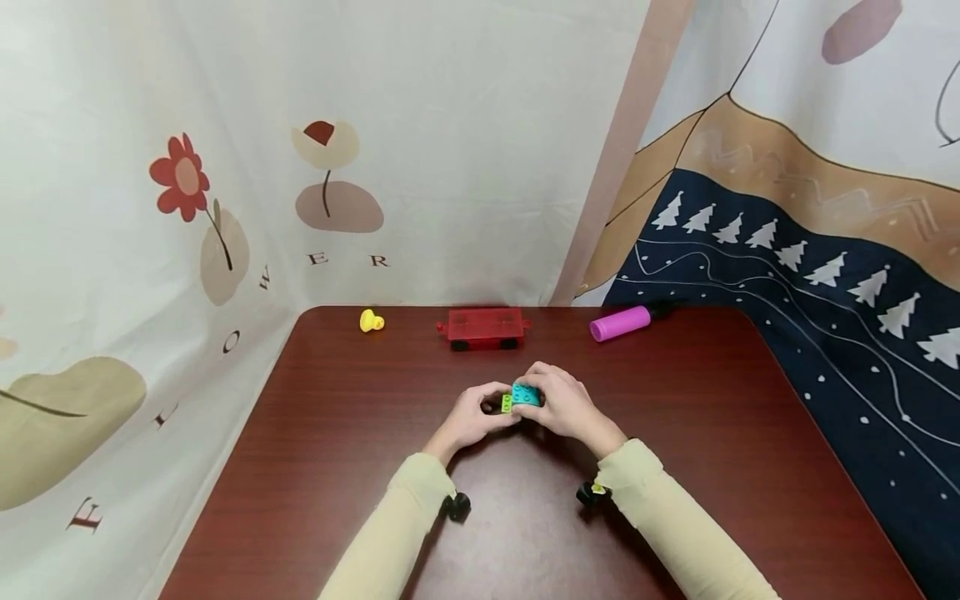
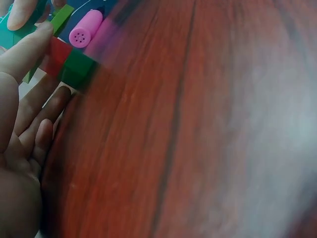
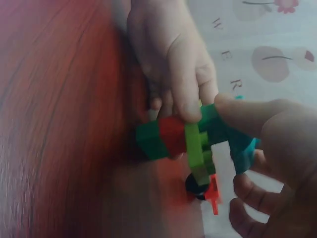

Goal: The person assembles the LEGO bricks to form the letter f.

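Both hands meet over the middle of the table on one joined row of toy building bricks. My right hand (image 1: pixel 566 407) grips the teal brick (image 1: pixel 526 394) between thumb and fingers. Thumb and forefinger of my left hand (image 1: pixel 474 414) pinch the row near its lime green brick (image 3: pixel 196 151). A red brick (image 3: pixel 172 134) and a dark green brick (image 3: pixel 148 141) stick out beyond the lime one, seen in both wrist views. Fingers partly cover the joints, so whether the teal brick is fully pressed on I cannot tell.
Along the table's (image 1: pixel 337 467) far edge stand a small yellow piece (image 1: pixel 371 321), a red toy wagon base (image 1: pixel 486 327) with black wheels, and a purple-pink cylinder (image 1: pixel 621 323) with a dark end. Printed cloth (image 1: pixel 465 150) hangs behind the table.
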